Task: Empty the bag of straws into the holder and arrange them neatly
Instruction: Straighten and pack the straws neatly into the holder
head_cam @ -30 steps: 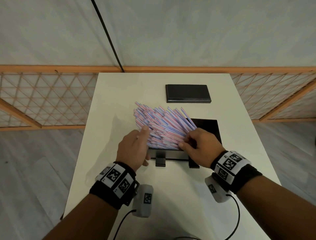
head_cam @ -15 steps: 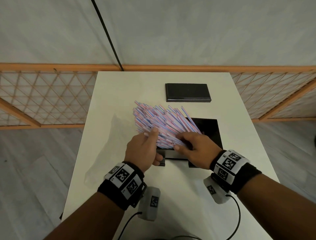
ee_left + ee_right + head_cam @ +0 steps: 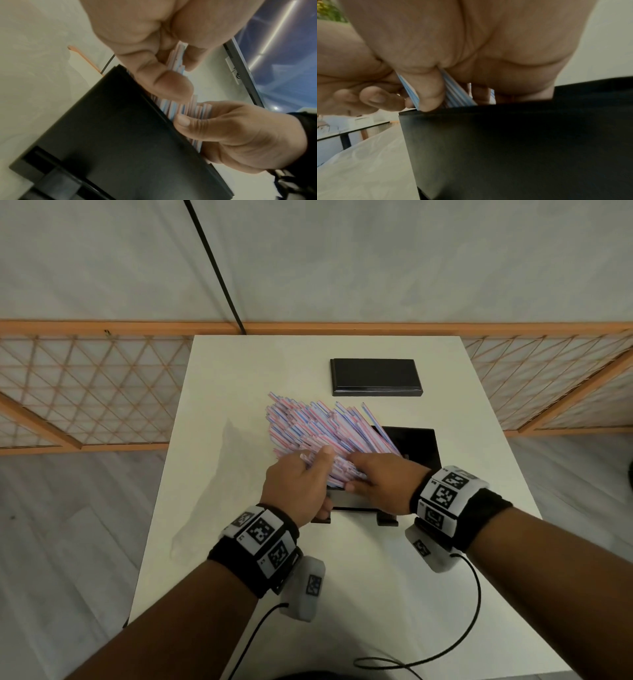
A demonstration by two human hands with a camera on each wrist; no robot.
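A thick bundle of pink, blue and white striped straws [image 3: 329, 429] leans up and to the left out of the black holder [image 3: 419, 446] in the middle of the white table. Its lower ends sit at the holder's near wall. My left hand [image 3: 317, 462] grips the bundle's lower left side, thumb on the front [image 3: 164, 83]. My right hand [image 3: 358, 474] grips the lower right side, with straws [image 3: 453, 93] between thumb and fingers just above the holder's rim [image 3: 505, 108]. The two hands nearly touch.
The holder's flat black lid [image 3: 375, 377] lies behind it on the table. A clear, empty plastic bag [image 3: 212, 484] lies flat to the left of my hands. Orange lattice fencing [image 3: 85, 392] stands beyond the table's far edge and sides.
My left hand has slid right and up onto the bundle, and my right hand has moved left to meet it. The straws are pressed together more tightly at the bottom.
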